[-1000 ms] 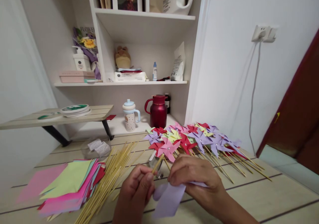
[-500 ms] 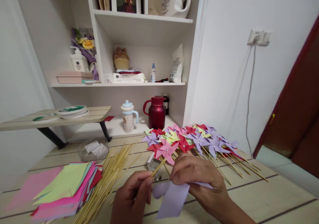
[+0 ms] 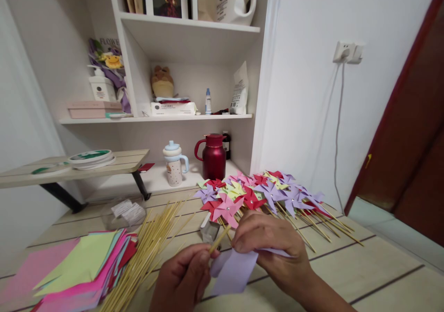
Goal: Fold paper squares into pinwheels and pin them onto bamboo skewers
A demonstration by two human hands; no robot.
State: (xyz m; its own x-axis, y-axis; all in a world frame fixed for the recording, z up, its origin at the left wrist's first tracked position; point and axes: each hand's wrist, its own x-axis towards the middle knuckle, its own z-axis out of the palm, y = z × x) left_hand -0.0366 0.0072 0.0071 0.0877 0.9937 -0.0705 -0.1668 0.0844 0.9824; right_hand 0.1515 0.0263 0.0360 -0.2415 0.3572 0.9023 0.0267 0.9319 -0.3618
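My left hand [image 3: 182, 279] pinches a thin bamboo stick [image 3: 219, 240] near its tip, low in the middle of the view. My right hand [image 3: 272, 249] holds a folded lilac paper piece [image 3: 231, 270] right against that stick's end. Just behind both hands lies a spread of finished paper pinwheels [image 3: 256, 194] in pink, red, purple and yellow on bamboo sticks. A loose bundle of bare bamboo sticks [image 3: 149, 247] lies to the left of my left hand.
A stack of coloured paper squares [image 3: 79, 268] lies at the lower left. A small clear box [image 3: 210, 230] sits behind my hands, and a clear bag [image 3: 123, 209] further left. A red thermos [image 3: 213, 157] and a small cup [image 3: 173, 164] stand by the shelves.
The view has shifted a little to the right and up. Both hands stay together on the stick and lilac paper, with the paper bent slightly closer to the stick's tip.
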